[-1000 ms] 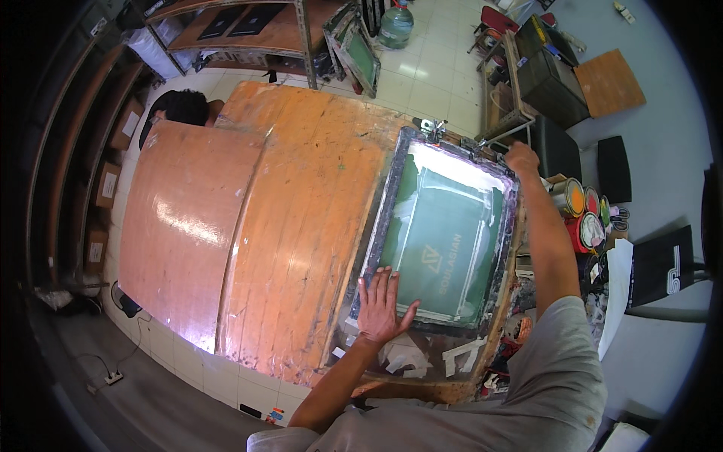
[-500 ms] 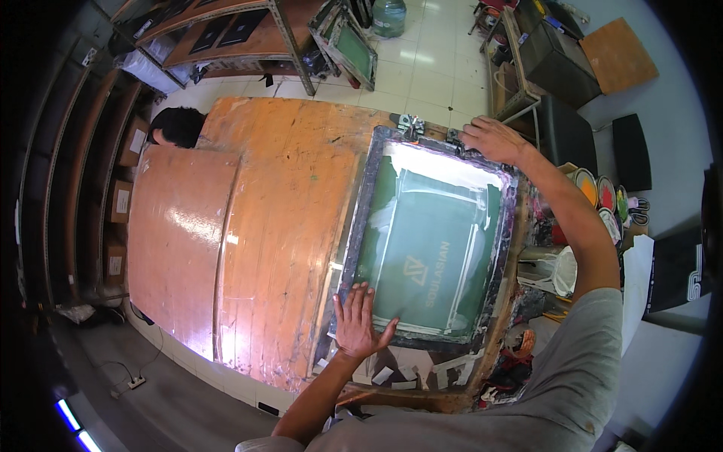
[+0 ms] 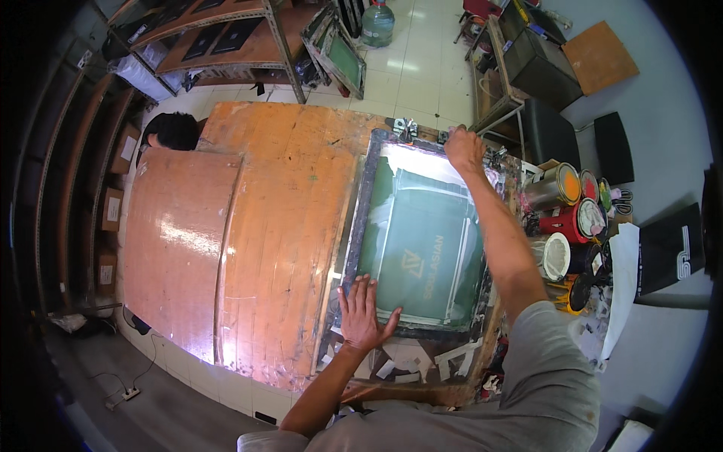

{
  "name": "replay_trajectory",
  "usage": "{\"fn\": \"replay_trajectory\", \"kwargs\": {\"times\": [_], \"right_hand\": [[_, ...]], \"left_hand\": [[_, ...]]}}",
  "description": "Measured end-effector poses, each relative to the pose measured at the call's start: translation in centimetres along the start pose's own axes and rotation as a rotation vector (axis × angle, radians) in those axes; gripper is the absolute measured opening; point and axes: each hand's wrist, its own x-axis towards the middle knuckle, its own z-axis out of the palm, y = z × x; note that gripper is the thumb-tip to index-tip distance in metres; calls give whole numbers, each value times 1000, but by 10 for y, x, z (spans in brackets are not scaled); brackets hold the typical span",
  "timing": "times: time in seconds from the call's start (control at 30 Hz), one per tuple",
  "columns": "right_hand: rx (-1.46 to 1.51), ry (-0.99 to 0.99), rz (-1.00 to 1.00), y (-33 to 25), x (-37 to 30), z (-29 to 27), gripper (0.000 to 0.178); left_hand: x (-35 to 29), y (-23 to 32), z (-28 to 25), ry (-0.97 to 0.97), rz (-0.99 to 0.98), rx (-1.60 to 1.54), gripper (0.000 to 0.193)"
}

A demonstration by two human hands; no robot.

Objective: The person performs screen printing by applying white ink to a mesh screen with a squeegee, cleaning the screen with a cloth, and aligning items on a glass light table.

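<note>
A screen-printing frame [image 3: 352, 248] with dark, paint-stained edges lies on the wooden table, its green mesh [image 3: 429, 233] bearing a pale logo and white tape near the border. My left hand [image 3: 363, 320] rests on its near left corner, fingers spread flat. At the far edge, my right hand [image 3: 465, 149] has its fingers bent closed over a hinge clamp, which the hand mostly hides. Another metal hinge clamp [image 3: 405, 129] holds the far edge to the left of that hand. Below the frame's near edge, scraps of tape show on a darker surface.
Paint cans [image 3: 557, 187] and tubs crowd the right side, by a white sheet [image 3: 620, 279]. A large board [image 3: 181, 241] covers the table's left part. A person's head [image 3: 175, 132] shows beyond its far left edge. Shelves [image 3: 83, 188] stand left; spare screens [image 3: 343, 56] lean at the back.
My right hand has shifted slightly left along the far edge, and its fingers have curled closed. The right forearm now crosses the frame's right side. My left hand stays on the near corner.
</note>
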Motion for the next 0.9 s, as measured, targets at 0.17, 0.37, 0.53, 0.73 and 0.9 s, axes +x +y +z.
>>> {"fn": "replay_trajectory", "kwargs": {"times": [0.17,0.37,0.53,0.73,0.9], "right_hand": [[67,19,271,-19,2,1,35],[-6,100,442,-42,0,2,34],[-252,18,277,-37,11,-5,31],[-200,47,-256,-114,-5,12,26],[-244,132,-221,-111,10,30,25]], "left_hand": [[3,0,-5,-26,2,-29,79],[-3,-7,-2,-31,47,-132,76],[-7,-10,1,-13,48,-120,75],[-5,-11,-4,-36,35,-150,74],[-4,-11,-4,-60,40,-153,74]]}}
